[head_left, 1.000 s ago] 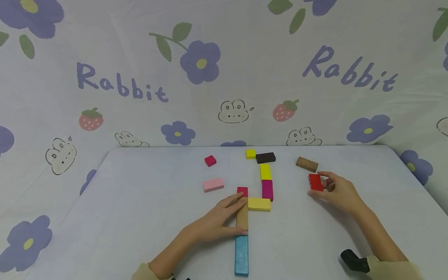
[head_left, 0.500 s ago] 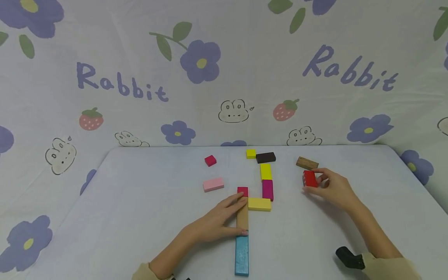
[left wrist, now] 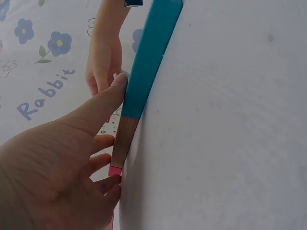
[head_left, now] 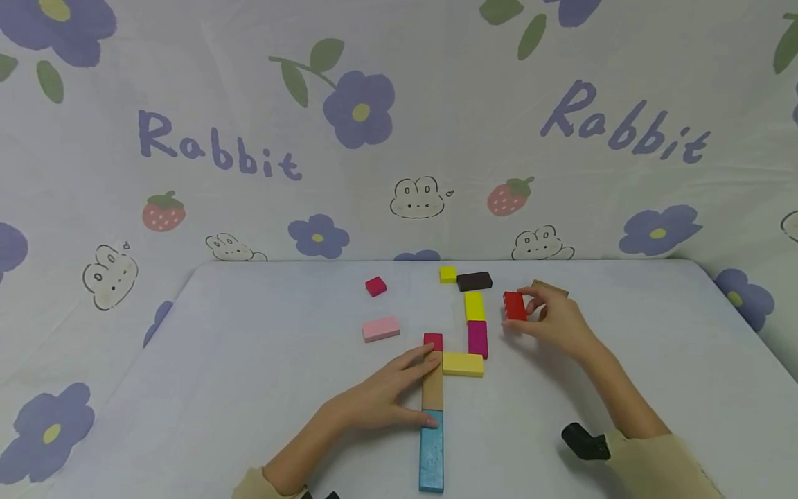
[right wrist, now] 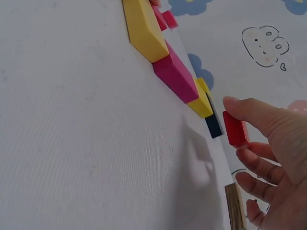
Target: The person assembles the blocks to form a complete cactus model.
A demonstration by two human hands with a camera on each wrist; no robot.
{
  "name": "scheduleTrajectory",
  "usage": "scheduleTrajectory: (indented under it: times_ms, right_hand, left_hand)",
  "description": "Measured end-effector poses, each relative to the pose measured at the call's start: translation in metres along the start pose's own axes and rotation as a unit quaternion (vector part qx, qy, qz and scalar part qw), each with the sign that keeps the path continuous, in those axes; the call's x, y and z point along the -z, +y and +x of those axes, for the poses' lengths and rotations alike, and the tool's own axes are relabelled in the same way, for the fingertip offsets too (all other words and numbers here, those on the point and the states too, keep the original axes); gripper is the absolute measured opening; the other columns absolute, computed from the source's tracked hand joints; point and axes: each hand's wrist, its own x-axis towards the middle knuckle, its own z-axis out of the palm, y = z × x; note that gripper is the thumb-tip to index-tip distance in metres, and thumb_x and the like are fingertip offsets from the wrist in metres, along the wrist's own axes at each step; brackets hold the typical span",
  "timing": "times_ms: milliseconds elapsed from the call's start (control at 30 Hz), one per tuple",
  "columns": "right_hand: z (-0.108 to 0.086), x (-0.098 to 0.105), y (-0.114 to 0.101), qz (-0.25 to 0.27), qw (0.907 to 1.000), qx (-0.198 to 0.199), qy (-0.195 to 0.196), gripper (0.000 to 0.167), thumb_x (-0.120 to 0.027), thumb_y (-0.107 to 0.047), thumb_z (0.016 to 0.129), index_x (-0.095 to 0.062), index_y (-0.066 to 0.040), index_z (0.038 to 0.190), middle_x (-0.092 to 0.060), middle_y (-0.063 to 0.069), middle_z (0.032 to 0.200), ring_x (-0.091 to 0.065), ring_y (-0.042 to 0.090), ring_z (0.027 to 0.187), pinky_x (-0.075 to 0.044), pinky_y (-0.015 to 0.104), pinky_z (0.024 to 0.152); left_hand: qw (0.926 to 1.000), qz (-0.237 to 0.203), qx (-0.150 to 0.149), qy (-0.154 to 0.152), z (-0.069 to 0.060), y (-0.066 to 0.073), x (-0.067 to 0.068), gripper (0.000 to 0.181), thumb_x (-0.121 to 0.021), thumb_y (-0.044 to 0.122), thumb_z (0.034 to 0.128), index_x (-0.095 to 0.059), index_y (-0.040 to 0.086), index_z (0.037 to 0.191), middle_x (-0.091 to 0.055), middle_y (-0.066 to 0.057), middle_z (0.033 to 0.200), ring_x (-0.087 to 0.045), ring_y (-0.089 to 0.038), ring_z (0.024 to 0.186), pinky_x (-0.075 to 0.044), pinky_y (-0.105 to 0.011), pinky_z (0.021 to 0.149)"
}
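Between thumb and fingers my right hand [head_left: 561,326] pinches a red block [head_left: 514,306], held above the table to the right of a magenta block [head_left: 477,338]. The right wrist view shows the red block [right wrist: 235,128] between thumb and fingertips. My left hand [head_left: 380,398] lies along a row of blocks, its thumb touching the blue block [head_left: 431,457] and its fingers resting by the tan block [head_left: 433,389] and the small red block [head_left: 433,341]. A pale yellow block [head_left: 463,365] joins the row's right side. The magenta block and a bright yellow block [head_left: 474,306] continue upward from it.
Toward the back stand a black block [head_left: 474,281] and a small yellow block [head_left: 447,274]. A brown wood block [head_left: 555,287] is partly hidden behind my right hand. A pink block [head_left: 381,329] and a small crimson block [head_left: 376,286] lie to the left.
My right hand has carried the red block leftward and slightly back, toward the magenta and yellow blocks. The left thumb has shifted slightly onto the blue block; the left hand otherwise stays put.
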Motion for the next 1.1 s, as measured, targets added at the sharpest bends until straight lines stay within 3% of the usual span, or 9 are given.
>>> scheduleTrajectory:
  times_ms: [733, 967, 1100]
  right_hand:
    - [0.027, -0.039, -0.036, 0.012, 0.9991, -0.015, -0.038, 0.069, -0.085, -0.026, 0.087, -0.056, 0.007, 0.141, -0.065, 0.019, 0.100, -0.053, 0.021, 0.075, -0.050, 0.026, 0.064]
    - [0.034, -0.049, -0.042, 0.013, 0.9987, -0.020, -0.046, 0.070, -0.085, -0.029, 0.088, -0.057, 0.005, 0.142, -0.065, 0.020, 0.107, -0.056, 0.024, 0.087, -0.053, 0.025, 0.067]
    - [0.038, -0.057, -0.044, 0.005, 0.9988, -0.015, -0.045, 0.070, -0.085, -0.029, 0.088, -0.057, 0.005, 0.142, -0.065, 0.021, 0.110, -0.059, 0.029, 0.096, -0.059, 0.030, 0.074]
  left_hand:
    - [1.0000, -0.002, 0.001, 0.000, 0.001, -0.003, -0.001, 0.092, -0.080, 0.045, 0.0926, -0.031, 0.025, 0.168, -0.019, 0.004, 0.176, -0.021, -0.022, 0.161, -0.033, -0.050, 0.126]
    - [1.0000, -0.001, -0.003, 0.000, 0.000, -0.003, 0.000, 0.091, -0.080, 0.044, 0.0927, -0.032, 0.024, 0.167, -0.019, 0.003, 0.176, -0.021, -0.022, 0.161, -0.033, -0.048, 0.126]
    - [1.0000, -0.004, -0.002, 0.000, -0.001, -0.001, 0.000, 0.091, -0.081, 0.042, 0.0927, -0.032, 0.024, 0.167, -0.019, 0.003, 0.176, -0.020, -0.022, 0.162, -0.032, -0.048, 0.127]
